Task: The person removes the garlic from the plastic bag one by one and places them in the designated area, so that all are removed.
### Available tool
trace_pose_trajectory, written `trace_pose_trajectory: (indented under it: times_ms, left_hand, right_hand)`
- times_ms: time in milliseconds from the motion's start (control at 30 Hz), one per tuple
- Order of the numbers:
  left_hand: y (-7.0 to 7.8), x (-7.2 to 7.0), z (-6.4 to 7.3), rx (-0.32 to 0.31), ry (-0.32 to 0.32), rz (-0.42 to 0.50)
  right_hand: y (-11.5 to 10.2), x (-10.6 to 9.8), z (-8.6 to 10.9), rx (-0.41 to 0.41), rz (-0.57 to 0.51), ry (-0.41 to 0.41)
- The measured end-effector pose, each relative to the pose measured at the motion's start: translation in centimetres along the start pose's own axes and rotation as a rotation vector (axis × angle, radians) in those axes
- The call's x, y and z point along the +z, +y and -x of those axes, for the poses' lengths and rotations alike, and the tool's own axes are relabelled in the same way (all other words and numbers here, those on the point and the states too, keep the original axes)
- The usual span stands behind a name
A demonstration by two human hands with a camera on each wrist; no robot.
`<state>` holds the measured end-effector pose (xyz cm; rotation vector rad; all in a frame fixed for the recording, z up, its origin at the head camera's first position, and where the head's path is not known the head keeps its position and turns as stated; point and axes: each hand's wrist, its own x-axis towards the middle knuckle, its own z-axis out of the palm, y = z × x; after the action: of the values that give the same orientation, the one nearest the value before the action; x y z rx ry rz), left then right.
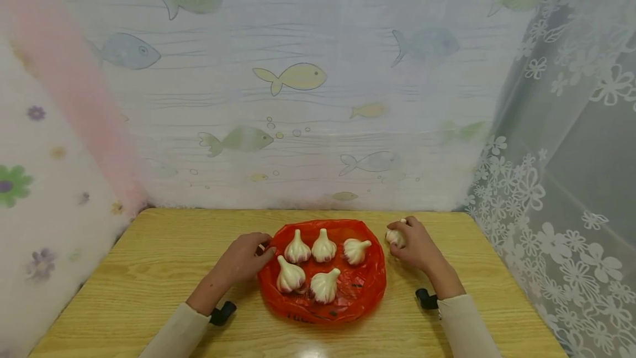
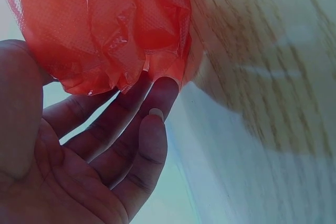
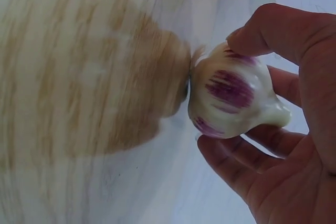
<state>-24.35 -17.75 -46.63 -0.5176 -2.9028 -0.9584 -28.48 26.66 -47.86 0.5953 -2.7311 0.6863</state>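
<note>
A red plastic bag point(image 1: 365, 291), opened out into a round shape with dark print at its front, lies mid-table. Several white garlic bulbs point(image 1: 323, 246) with purple streaks sit in it. My left hand point(image 1: 247, 256) grips the bag's left edge, thumb on one side and fingers point(image 2: 128, 148) curved at the other. To the right of the bag, my right hand point(image 1: 414, 245) holds another garlic bulb point(image 3: 231, 95) between thumb and fingers. Its rounded base is right at the tabletop, and its stem points toward the palm.
The wood-grain table point(image 1: 164, 253) carries the bag and ends at a wall covering with fish drawings point(image 1: 298, 77). A sheer curtain with white flowers point(image 1: 554, 242) hangs along the right side. Dark wrist-worn devices point(image 1: 223, 314) sit below both hands.
</note>
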Motion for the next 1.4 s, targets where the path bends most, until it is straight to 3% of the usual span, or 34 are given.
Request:
trace_pose_trajectory:
  times_ms: [467, 800, 1067, 1400]
  left_hand:
    - [-0.1, 0.0, -0.1, 0.008, 0.000, 0.006]
    - [-0.1, 0.0, 0.1, 0.011, -0.004, 0.006]
    - [-0.1, 0.1, 0.0, 0.007, -0.001, -0.007]
    - [-0.3, 0.2, -0.2, -0.006, -0.003, -0.012]
  right_hand:
    - [0.2, -0.3, 0.0, 0.035, 0.003, -0.039]
    - [-0.3, -0.9, 0.2, 0.041, -0.006, 0.007]
    - [-1.1, -1.5, -0.1, -0.008, 0.018, 0.102]
    - [-3.7, -2.6, -0.6, -0.094, 0.015, 0.137]
